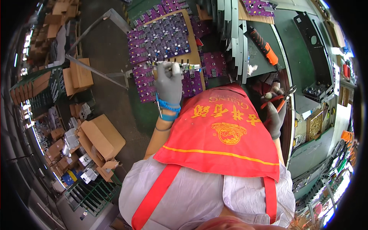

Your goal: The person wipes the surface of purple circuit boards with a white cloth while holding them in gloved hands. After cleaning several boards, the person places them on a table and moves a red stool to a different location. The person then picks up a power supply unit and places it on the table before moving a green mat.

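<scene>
My left hand [170,85], in a grey glove with a blue strap at the wrist, is closed on a circuit board [188,67]. The board is tilted nearly edge-on, with small parts standing out along it. Under and beyond it lie several panels of purple circuit boards [168,35], some on a cardboard sheet [194,51]. At the right, beside the bench edge, my gloved right hand [274,117] grips cutting pliers [283,99] with red-orange handles, jaws pointing up and to the right. How far the jaws are apart is hard to make out.
An orange and black power screwdriver [265,46] lies near upright metal strips [238,46]. Further right stands a black metal housing [314,46] by a tray of small dark parts [318,91]. Cardboard boxes [102,136] stand at the left. A red apron [226,126] covers my front.
</scene>
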The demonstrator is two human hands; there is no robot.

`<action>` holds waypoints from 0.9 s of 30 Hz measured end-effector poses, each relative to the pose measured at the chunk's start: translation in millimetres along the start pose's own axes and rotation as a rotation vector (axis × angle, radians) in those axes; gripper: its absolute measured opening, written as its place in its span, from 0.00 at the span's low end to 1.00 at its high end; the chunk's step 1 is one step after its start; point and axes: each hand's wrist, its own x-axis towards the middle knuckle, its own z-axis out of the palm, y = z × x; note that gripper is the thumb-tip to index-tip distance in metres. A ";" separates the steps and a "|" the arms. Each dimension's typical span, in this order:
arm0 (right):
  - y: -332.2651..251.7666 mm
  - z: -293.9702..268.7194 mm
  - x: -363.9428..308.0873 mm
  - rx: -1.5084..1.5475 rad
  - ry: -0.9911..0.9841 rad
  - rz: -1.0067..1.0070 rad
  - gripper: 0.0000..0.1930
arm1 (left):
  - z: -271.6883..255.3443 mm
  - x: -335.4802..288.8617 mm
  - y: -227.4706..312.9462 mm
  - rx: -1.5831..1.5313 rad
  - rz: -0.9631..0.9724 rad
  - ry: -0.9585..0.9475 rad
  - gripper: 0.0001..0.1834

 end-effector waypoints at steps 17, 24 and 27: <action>-73.9 144.7 23.2 -0.159 -0.694 -0.163 0.32 | -15.5 -51.1 85.2 -0.190 0.464 0.092 0.39; -94.7 120.9 29.6 -0.826 -0.495 -0.713 0.29 | -57.5 -62.3 96.7 0.760 0.680 0.510 0.24; -115.2 116.6 14.1 -1.037 -0.448 -0.839 0.28 | -57.3 -52.8 90.8 0.436 0.493 0.645 0.20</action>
